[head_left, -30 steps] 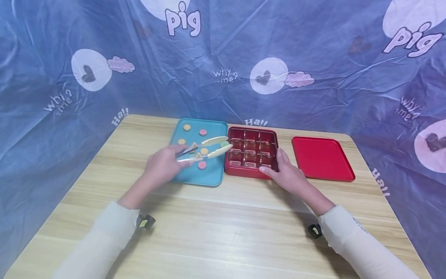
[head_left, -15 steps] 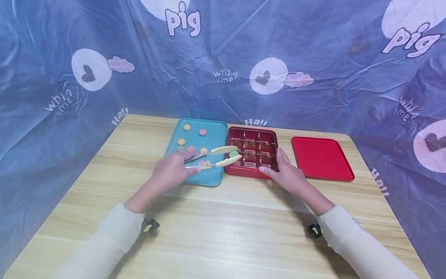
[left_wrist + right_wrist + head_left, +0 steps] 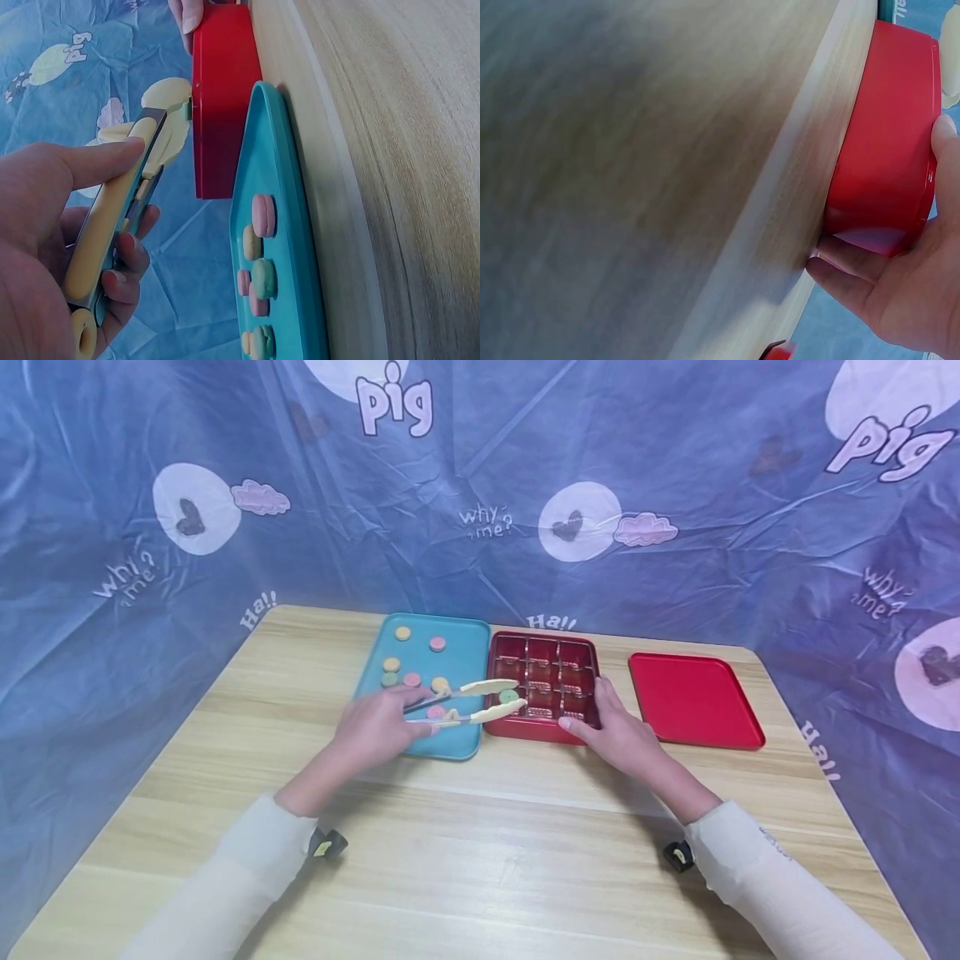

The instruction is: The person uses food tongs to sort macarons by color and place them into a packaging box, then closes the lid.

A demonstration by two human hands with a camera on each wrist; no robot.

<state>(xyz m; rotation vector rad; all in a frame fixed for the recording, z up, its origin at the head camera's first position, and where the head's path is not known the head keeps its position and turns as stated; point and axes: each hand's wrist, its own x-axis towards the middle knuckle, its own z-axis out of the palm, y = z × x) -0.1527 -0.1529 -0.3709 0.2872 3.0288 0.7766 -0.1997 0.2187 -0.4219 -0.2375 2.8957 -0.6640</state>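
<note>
My left hand (image 3: 375, 727) grips a pair of tongs (image 3: 491, 687) with cream scalloped tips. Between those tips is a green macaron (image 3: 509, 697), over the front-left compartment of a red divided box (image 3: 517, 729). In the left wrist view, the thumb presses along a cream tong handle (image 3: 101, 225), and a sliver of green shows at the box's rim. My right hand (image 3: 626, 739) holds the box's front-right corner. Its thumb lies on the rim, and in the right wrist view its fingers (image 3: 847, 281) reach round the side, low by the tabletop. The other compartments show no macarons.
Left of the box, right beside it, lies a teal tray (image 3: 468, 639) with several pink, yellow and green macarons. A red lid (image 3: 697, 702) lies on the wooden table (image 3: 480, 860) to the right. Patterned blue cloth (image 3: 480, 460) hangs behind.
My left hand has carried the tongs and green macaron rightward and nearer, from the tray's right edge to the box's front-left compartment. The right hand has stayed on the box.
</note>
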